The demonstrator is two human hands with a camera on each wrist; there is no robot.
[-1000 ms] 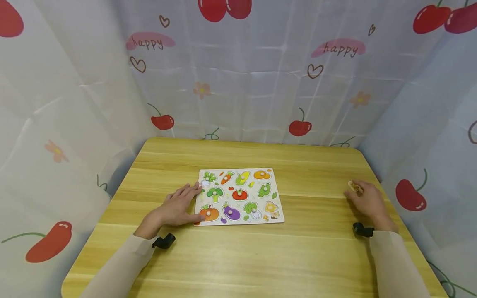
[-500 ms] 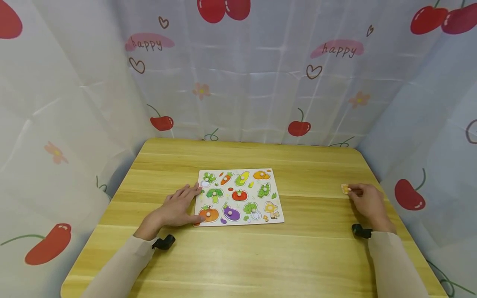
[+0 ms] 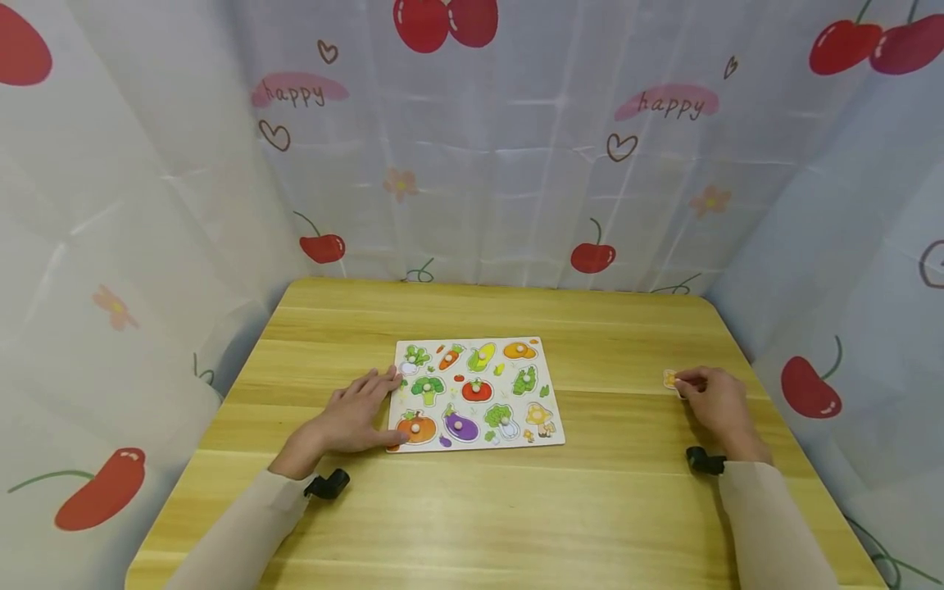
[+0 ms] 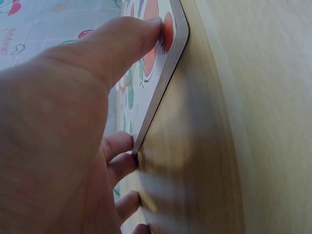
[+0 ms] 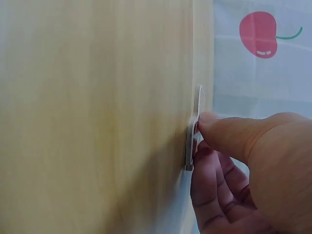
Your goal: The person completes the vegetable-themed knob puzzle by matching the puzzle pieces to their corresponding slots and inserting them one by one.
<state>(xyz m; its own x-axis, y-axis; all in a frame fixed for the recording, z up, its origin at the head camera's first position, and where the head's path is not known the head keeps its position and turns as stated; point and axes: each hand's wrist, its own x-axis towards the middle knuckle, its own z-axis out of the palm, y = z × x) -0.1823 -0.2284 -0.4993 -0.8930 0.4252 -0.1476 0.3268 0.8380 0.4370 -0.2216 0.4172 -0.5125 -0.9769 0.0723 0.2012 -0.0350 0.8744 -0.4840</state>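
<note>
A white vegetable puzzle board (image 3: 442, 400) lies on the table, with knobbed pieces such as a tomato (image 3: 476, 391) and an eggplant (image 3: 460, 424) in it. The printed mushroom spot (image 3: 539, 415) at its lower right shows no knob. My left hand (image 3: 352, 416) rests at the board's left side, its fingers fairly straight and spread. In the left wrist view, that thumb (image 4: 146, 34) lies on the board's corner. Well to the right, my right hand (image 3: 717, 403) pinches a small yellow puzzle piece (image 3: 669, 378) between thumb and fingers. The right wrist view shows this piece (image 5: 191, 139) edge-on, close to the tabletop.
The wooden table (image 3: 501, 516) has rounded corners. White curtains (image 3: 472, 164) printed with cherries stand along its back and both sides. Each wrist wears a small black camera, one of them the left camera (image 3: 328, 484).
My right hand has moved slightly left with the yellow piece, which now shows more of its face beyond the fingertips than a second ago. The left hand and the board stay in place.
</note>
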